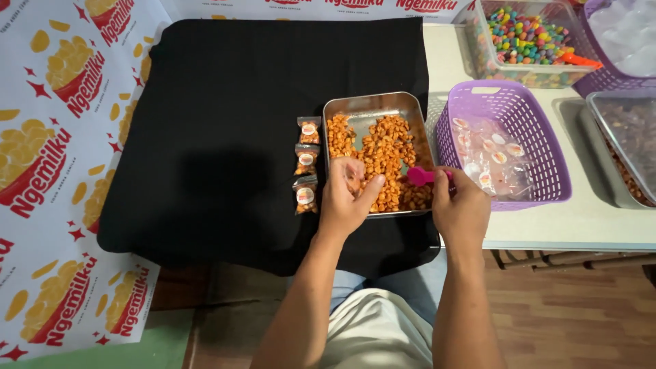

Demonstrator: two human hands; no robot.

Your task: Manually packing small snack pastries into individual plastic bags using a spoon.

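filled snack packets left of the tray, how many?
3. They sit in a column on the black cloth, just left of the tray: top packet, middle packet, bottom packet. The left hand may hide another.

Pink scoop (418, 176), perhaps orange-glazed snacks (383, 154)

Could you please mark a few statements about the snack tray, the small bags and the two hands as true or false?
1. The right hand holds a pink plastic scoop. True.
2. The rectangular metal tray holds multicoloured candies. False: it holds orange coated snacks; the candies are in a clear container further back.
3. Three small filled clear bags lie in a column left of the tray. True.
4. The purple plastic basket sits on the black cloth. False: it stands on the pale table right of the cloth.
5. The left hand is over the tray's near edge. True.
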